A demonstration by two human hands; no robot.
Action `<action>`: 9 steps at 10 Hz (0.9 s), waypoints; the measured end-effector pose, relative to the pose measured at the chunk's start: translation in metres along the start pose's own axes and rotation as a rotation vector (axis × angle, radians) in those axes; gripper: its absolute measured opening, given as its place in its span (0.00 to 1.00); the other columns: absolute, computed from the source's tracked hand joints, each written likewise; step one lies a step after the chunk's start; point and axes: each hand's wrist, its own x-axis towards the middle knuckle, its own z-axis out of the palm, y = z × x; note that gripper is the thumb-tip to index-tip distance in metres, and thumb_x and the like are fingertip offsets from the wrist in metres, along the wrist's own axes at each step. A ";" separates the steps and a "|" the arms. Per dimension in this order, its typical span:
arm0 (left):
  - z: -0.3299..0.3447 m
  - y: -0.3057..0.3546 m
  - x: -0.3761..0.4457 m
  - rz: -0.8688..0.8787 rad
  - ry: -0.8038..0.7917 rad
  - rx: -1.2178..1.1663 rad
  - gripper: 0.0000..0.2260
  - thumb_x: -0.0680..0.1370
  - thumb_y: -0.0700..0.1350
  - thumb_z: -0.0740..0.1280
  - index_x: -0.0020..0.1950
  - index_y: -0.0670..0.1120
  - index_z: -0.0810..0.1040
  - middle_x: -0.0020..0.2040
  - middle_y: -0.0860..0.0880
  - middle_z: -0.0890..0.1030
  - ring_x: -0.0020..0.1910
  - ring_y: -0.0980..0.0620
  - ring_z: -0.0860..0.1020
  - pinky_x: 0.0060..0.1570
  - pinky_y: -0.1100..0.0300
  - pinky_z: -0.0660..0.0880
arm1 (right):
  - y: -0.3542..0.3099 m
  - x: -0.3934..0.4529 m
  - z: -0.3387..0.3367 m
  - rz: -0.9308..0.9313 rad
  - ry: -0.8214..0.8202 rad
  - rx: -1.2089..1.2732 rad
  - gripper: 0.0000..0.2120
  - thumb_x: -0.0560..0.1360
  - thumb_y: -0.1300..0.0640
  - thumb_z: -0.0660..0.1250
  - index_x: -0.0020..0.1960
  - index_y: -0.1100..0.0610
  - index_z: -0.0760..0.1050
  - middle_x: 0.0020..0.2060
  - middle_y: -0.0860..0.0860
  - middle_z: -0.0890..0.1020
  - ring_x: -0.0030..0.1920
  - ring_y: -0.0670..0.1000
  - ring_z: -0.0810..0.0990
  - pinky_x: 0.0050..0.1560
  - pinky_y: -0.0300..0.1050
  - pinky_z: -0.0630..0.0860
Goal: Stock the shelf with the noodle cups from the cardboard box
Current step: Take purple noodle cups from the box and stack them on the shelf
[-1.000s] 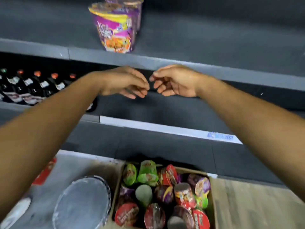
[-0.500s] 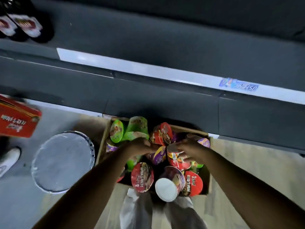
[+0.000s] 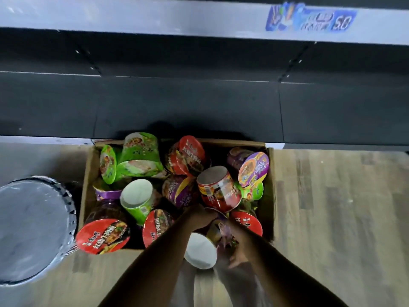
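Holding one purple noodle cup point(image 3: 210, 238) between them, the left hand point(image 3: 200, 218) and right hand point(image 3: 238, 244) grip its sides above the cardboard box point(image 3: 87, 173).

Red, green and purple in a brown box

The cardboard box point(image 3: 87, 173) is plain brown. Its noodle cups point(image 3: 141, 156) wear green, red and purple printed wrappers; two show white bases. Right, the floor point(image 3: 340, 218) is pale wood-grain. Far off, a grey shelf edge point(image 3: 155, 16) carries a blue label point(image 3: 309, 17).
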 end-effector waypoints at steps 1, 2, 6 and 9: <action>0.010 0.005 0.001 -0.025 -0.017 0.031 0.28 0.73 0.58 0.69 0.68 0.44 0.72 0.63 0.43 0.77 0.59 0.46 0.75 0.48 0.62 0.70 | 0.008 0.018 0.000 0.046 -0.126 0.132 0.31 0.70 0.53 0.70 0.68 0.63 0.64 0.65 0.63 0.71 0.67 0.66 0.68 0.68 0.68 0.60; 0.013 0.008 0.002 -0.026 -0.076 0.099 0.25 0.76 0.55 0.68 0.69 0.44 0.71 0.64 0.44 0.76 0.62 0.48 0.75 0.51 0.63 0.70 | 0.009 0.023 -0.001 0.024 -0.147 0.119 0.20 0.72 0.56 0.67 0.61 0.63 0.67 0.56 0.62 0.75 0.62 0.65 0.72 0.64 0.66 0.65; -0.087 0.062 -0.108 0.046 -0.067 -0.069 0.29 0.73 0.59 0.70 0.68 0.43 0.71 0.67 0.45 0.74 0.61 0.48 0.73 0.55 0.57 0.71 | -0.020 -0.109 -0.008 -0.279 -0.070 0.038 0.19 0.77 0.44 0.61 0.52 0.60 0.75 0.47 0.60 0.79 0.42 0.59 0.79 0.44 0.55 0.78; -0.220 0.110 -0.250 0.166 -0.254 -0.384 0.39 0.54 0.62 0.80 0.61 0.48 0.79 0.57 0.47 0.81 0.60 0.46 0.77 0.62 0.46 0.71 | -0.021 -0.295 -0.015 -0.567 -0.139 0.146 0.12 0.77 0.56 0.62 0.39 0.62 0.74 0.30 0.56 0.78 0.28 0.52 0.79 0.28 0.39 0.79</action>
